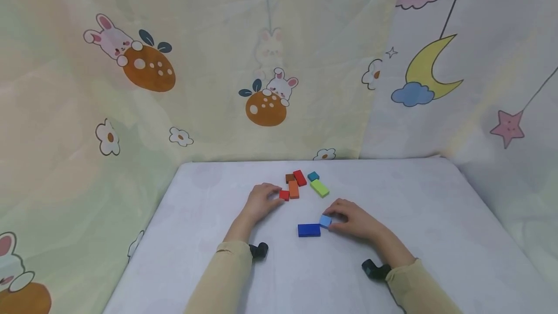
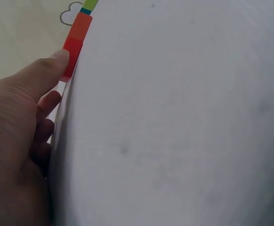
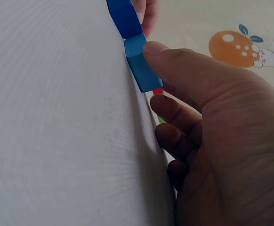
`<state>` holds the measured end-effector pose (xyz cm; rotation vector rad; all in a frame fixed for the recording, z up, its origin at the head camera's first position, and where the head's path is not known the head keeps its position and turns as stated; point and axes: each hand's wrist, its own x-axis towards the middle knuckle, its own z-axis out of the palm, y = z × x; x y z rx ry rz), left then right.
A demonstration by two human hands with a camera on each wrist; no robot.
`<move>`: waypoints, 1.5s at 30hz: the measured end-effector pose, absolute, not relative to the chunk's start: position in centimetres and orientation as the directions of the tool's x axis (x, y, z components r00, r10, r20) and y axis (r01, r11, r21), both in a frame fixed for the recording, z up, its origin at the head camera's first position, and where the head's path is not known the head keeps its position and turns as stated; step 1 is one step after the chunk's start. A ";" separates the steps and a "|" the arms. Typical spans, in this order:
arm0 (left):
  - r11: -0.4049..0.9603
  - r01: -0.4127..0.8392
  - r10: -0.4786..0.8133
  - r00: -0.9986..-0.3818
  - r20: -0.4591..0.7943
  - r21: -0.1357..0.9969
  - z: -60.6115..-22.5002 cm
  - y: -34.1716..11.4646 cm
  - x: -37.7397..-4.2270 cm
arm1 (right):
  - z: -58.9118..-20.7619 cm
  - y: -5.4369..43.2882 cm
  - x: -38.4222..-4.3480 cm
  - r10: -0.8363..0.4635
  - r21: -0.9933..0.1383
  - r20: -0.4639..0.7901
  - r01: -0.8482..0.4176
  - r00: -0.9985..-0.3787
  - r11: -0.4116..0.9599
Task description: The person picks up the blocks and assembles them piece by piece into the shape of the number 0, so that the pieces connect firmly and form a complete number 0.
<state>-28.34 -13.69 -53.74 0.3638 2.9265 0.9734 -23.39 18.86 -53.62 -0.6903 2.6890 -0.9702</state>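
Observation:
My left hand (image 1: 260, 201) pinches a small red block (image 1: 284, 196) between thumb and fingers; its right side meets an orange block (image 1: 294, 189). In the left wrist view, the thumb lies against the red block (image 2: 72, 56). Closer to me, my right hand (image 1: 358, 220) pinches a light blue block (image 1: 325, 221) at the right end of a longer dark blue block (image 1: 309, 230). The right wrist view shows the thumb on the light blue block (image 3: 144, 66), whose corner touches the dark blue block (image 3: 125, 19). Both blue blocks rest on the table.
Behind the orange block lie a brown block (image 1: 289, 177) and a longer red block (image 1: 300, 178). To their right are a teal block (image 1: 313, 176) and a lime green block (image 1: 320, 188). A white cloth covers the table (image 1: 379, 183), with printed curtains behind.

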 end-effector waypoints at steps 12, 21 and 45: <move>0.782 0.229 0.227 -0.971 0.078 0.579 -54.3 -13.8 -28.4 | -53.6 18.8 -23.4 -0.484 -0.639 -0.032 -0.354 -0.875 0.683; 0.771 0.223 0.223 -0.972 0.075 0.597 -54.3 -13.7 -28.5 | -53.7 19.0 -23.4 -0.485 -0.644 -0.026 -0.356 -0.874 0.677; 0.744 0.226 0.241 -0.968 0.062 0.629 -52.8 -12.9 -23.4 | -53.8 19.1 -23.3 -0.477 -0.639 -0.032 -0.349 -0.878 0.686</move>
